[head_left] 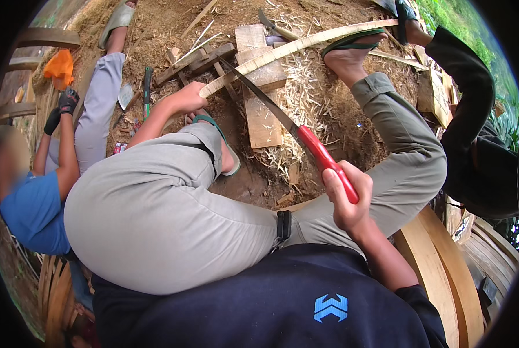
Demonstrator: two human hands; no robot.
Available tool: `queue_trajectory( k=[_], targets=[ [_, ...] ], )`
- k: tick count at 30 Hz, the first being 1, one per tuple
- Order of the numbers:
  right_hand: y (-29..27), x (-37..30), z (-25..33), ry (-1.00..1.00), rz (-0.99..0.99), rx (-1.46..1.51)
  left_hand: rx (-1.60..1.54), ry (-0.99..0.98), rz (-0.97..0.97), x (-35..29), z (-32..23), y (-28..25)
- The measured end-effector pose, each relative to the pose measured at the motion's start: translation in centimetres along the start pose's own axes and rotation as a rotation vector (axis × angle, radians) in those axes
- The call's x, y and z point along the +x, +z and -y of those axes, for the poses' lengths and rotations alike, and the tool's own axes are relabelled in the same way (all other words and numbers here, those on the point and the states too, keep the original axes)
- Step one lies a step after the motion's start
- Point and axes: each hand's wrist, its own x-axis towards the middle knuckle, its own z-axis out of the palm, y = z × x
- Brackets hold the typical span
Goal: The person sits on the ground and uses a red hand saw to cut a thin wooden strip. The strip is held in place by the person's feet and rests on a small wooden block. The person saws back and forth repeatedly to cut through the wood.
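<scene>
My right hand (347,197) is closed around the red handle of a long knife (323,152), its dark blade pointing up and to the left. My left hand (187,97) grips the near end of a long, pale, curved wooden strip (306,40). The blade's far part passes close by the strip just right of my left hand; whether they touch I cannot tell. The strip crosses over a wooden block (263,124) and runs to the upper right, past my sandalled right foot (352,49).
Shavings (311,98) cover the ground around the block. A curved blade (274,26) lies beyond the strip; a green-handled tool (147,87) lies left. A gloved person in blue (33,211) sits at left near an orange cloth (59,68). Another person in dark clothing (479,168) is at right.
</scene>
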Motion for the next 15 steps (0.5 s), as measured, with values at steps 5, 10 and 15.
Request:
queue_trajectory(
  k=[5, 10, 15],
  targets=[
    [0.9, -0.4, 4.0, 0.025, -0.014, -0.116, 0.173, 0.172, -0.094, 1.0, -1.5, 2.9],
    [-0.6, 0.9, 5.3, 0.009, 0.033, -0.069, 0.203, 0.189, -0.139, 0.5, 2.7, 1.9],
    [-2.4, 2.4, 8.6, 0.109, 0.084, -0.046, 0.065, 0.109, -0.031, 0.5, 0.8, 2.8]
  ],
)
